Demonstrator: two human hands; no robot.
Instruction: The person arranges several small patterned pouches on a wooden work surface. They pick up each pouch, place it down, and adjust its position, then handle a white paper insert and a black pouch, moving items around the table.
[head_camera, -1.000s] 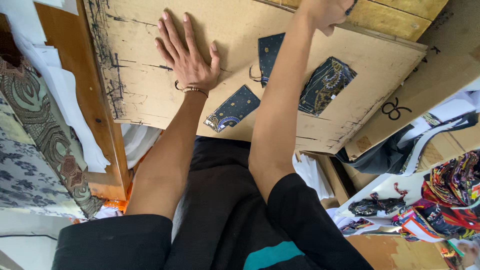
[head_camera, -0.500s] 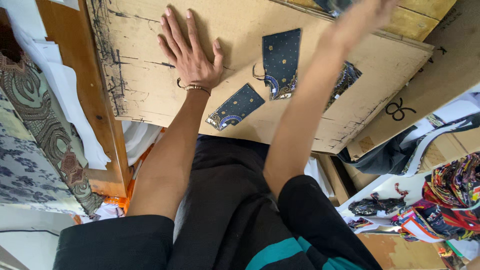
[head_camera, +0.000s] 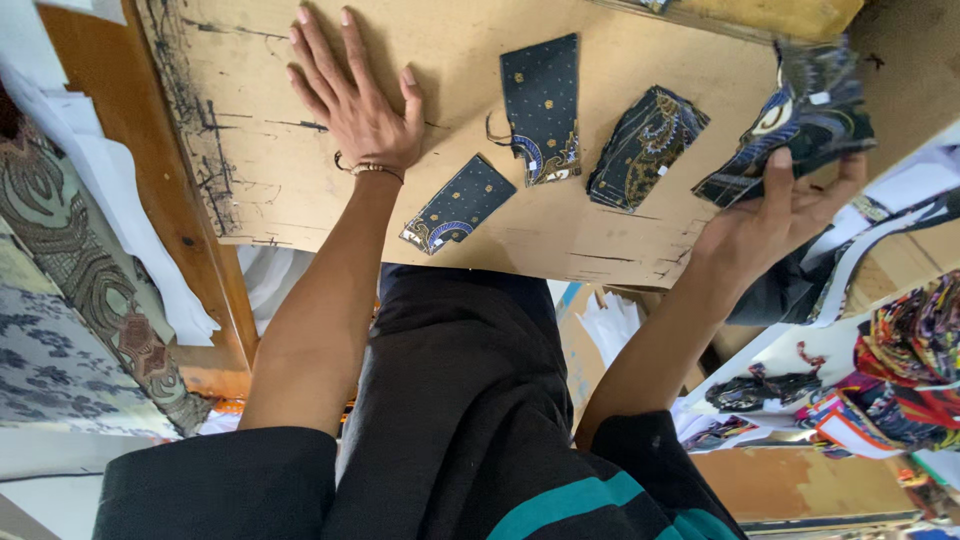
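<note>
On the worn plywood tabletop (head_camera: 300, 200) the left hand (head_camera: 355, 100) lies flat, fingers spread, holding nothing. Just beside it sit three dark batik fabric pieces: a small one (head_camera: 458, 204) near the front edge, an upright strip (head_camera: 542, 108), and a folded stack (head_camera: 645, 147). Bare board lies between them. At the tabletop's right edge the right hand (head_camera: 770, 225) pinches a bundle of dark patterned cloth (head_camera: 800, 125).

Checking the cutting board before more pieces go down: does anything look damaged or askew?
The wooden board is cracked and black-stained along its edge. The three dark patterned fabric pieces lie at different angles; the middle one trails a loose thread. Nothing spilled.
</note>
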